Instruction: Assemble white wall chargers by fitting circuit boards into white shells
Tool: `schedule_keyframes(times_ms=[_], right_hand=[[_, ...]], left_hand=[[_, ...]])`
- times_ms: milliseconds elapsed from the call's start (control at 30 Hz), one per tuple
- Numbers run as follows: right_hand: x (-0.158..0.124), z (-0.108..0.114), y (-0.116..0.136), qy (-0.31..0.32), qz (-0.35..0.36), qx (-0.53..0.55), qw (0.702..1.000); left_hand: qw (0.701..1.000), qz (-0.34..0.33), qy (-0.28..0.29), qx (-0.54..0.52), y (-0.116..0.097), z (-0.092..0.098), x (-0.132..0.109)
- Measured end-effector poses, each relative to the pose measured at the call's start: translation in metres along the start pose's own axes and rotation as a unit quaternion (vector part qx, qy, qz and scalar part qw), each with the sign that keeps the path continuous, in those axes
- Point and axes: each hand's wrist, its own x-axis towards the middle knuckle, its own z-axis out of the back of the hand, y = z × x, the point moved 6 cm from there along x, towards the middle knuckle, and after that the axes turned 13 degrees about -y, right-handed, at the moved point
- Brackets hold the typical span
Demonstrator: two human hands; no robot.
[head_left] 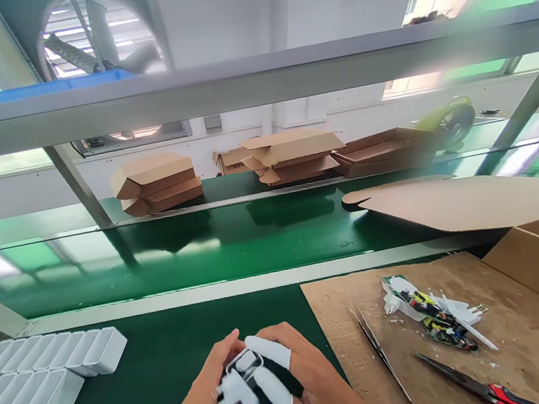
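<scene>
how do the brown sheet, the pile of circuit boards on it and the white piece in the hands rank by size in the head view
1. Brown sheet, by far
2. Pile of circuit boards
3. White piece, blurred but smallest

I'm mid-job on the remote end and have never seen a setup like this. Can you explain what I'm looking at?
There is no robot here: one picture, taken from a camera on a person's head, facing forward and down. The left hand holds a small white plastic part, its details blurred. The right hand, with white covers on two digits, meets it there. Below is a dark green surface. To the left stand rows of white open boxes. To the right, a cardboard sheet bears tweezers, circuit boards and red-handled pliers.
</scene>
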Motion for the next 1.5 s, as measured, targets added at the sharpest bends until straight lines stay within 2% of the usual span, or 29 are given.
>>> schedule_keyframes(times_ms=[67,200,267,367,433,533,667,767,833,900,1000,1100,1233,1367,1500], right_hand=[[0.000,-0.002,-0.003,0.020,0.000,0.006,1.000],[-0.008,-0.020,-0.014,0.109,0.034,0.003,0.993],[-0.009,-0.023,-0.016,0.091,0.065,-0.002,0.994],[-0.007,-0.019,-0.016,0.022,0.104,-0.012,0.994],[-0.005,-0.017,-0.015,0.002,0.106,-0.004,0.994],[-0.003,-0.020,-0.016,0.028,0.082,0.012,0.996],[-0.002,-0.021,-0.017,0.022,0.088,0.013,0.996],[-0.001,-0.018,-0.014,0.001,0.107,0.015,0.994],[-0.002,-0.020,-0.014,0.021,0.099,0.012,0.995],[-0.005,-0.022,-0.014,0.038,0.095,-0.001,0.995],[-0.009,-0.022,-0.014,0.019,0.119,-0.022,0.992],[-0.012,-0.026,-0.014,0.026,0.129,-0.026,0.991],[-0.007,-0.028,-0.016,0.047,0.098,-0.028,0.994],[-0.005,-0.033,-0.018,0.114,0.067,-0.036,0.991],[-0.008,-0.031,-0.026,0.081,0.049,0.016,0.995]], left_hand=[[0.999,0.030,-0.017,-0.039,-0.001,0.001,0.004],[0.988,0.085,-0.045,-0.120,0.002,0.004,0.009],[0.985,0.100,-0.062,-0.126,0.006,0.007,0.009],[0.985,0.106,-0.092,-0.104,0.014,0.012,0.006],[0.985,0.098,-0.105,-0.090,0.017,0.015,0.005],[0.986,0.081,-0.120,-0.079,0.018,0.019,0.003],[0.990,0.074,-0.108,-0.044,0.014,0.020,0.003],[0.993,-0.006,-0.116,-0.013,-0.002,0.024,0.006],[0.989,-0.078,-0.123,0.011,-0.015,0.025,0.007],[0.986,-0.110,-0.123,0.036,-0.022,0.026,0.008],[0.983,-0.101,-0.147,0.040,-0.021,0.031,0.010],[0.982,-0.082,-0.172,0.018,-0.015,0.036,0.010],[0.987,-0.056,-0.153,0.013,-0.007,0.036,0.011],[0.988,-0.053,-0.148,0.006,-0.007,0.034,0.012],[0.989,-0.039,-0.141,-0.007,-0.006,0.033,0.011]])
